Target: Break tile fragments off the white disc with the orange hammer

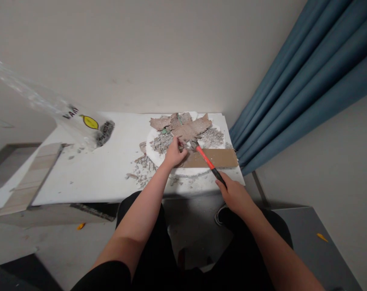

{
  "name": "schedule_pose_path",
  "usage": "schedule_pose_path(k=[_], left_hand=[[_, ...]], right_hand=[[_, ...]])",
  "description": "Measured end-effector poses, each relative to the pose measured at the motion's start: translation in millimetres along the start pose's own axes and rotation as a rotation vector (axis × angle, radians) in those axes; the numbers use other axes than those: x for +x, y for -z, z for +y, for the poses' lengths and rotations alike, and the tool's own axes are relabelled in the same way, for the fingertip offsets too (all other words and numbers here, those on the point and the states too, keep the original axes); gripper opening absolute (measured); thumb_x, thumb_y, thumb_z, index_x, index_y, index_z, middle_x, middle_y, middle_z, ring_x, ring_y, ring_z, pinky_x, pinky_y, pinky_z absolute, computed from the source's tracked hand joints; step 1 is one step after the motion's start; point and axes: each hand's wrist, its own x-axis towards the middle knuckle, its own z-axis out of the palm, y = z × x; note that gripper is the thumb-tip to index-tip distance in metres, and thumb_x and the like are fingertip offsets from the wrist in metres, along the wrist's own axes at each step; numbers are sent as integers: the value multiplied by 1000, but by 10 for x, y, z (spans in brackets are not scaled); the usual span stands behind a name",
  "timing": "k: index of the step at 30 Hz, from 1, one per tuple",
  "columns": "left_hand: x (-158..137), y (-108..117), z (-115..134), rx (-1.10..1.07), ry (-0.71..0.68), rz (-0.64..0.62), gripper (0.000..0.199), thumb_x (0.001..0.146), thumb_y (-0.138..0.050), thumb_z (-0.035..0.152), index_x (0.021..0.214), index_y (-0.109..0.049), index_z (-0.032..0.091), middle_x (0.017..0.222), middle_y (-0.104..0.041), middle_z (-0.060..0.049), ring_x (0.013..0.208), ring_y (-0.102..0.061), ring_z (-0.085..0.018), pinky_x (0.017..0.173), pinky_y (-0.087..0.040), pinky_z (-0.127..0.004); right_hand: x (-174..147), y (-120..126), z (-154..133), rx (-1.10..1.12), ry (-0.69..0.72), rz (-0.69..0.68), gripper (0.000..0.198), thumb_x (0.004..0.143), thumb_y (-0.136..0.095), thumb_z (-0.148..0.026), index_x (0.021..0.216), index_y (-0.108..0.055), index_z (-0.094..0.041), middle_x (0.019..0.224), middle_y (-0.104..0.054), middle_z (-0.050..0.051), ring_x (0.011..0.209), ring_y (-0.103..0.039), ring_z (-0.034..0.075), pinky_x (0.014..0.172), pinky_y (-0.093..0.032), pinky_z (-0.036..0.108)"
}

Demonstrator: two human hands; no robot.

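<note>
One hammer (210,163) is held by its handle in the right hand (234,192), its head just past the brown board's (225,158) far edge. The left hand (173,153) is seen at the board's left end; whether anything is pinched there cannot be told. Torn brown sheets (191,129) and gray crumbs (212,138) are spread beyond the board. A clear bag (71,115) is seen far left.

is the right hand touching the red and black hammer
Touching. The head view shows it plainly: the right hand is wrapped around the black end of the hammer, with no gap between them.
</note>
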Motion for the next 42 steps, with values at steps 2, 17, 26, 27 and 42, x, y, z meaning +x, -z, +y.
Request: schedule_pose_path(k=[2,17,26,27,42], left_hand=[[5,34,-22,-18,4,21,63,75,-57,16,136,-42,20,106,-68,-5,95,-62,-18,90,-49,-33],[-489,1083,-550,419,468,60,22,84,-55,18,106,-57,16,101,-70,-10,84,-61,-20,78,-48,-32],[-899,822,-764,694,512,-393,21,84,-57,31,92,-72,18,100,-75,-15,101,-69,-29,84,-52,-34],[-905,777,-774,704,529,-375,27,86,-54,34,98,-72,17,103,-75,-17,103,-69,-30,84,-52,-35],[-778,661,-851,667,584,-346,29,81,-59,30,98,-73,12,102,-75,-22,101,-71,-31,80,-54,-33]], right_hand=[[-8,-10,-7,6,-4,23,48,105,-38,-39,146,-53,-20,102,-75,14,91,-72,33,77,-49,36],[224,-40,382,143,11,93,37,101,-43,-34,127,-64,-18,113,-73,13,106,-67,29,83,-48,33],[266,-125,433,102,-6,103,40,100,-44,-38,127,-65,-17,106,-74,14,95,-69,29,79,-49,34],[255,-127,423,108,-9,105,41,100,-44,-38,128,-65,-17,105,-74,14,95,-69,30,79,-50,34],[75,-164,72,34,81,98,42,101,-43,-36,135,-62,-21,108,-76,11,100,-69,30,84,-50,35]])
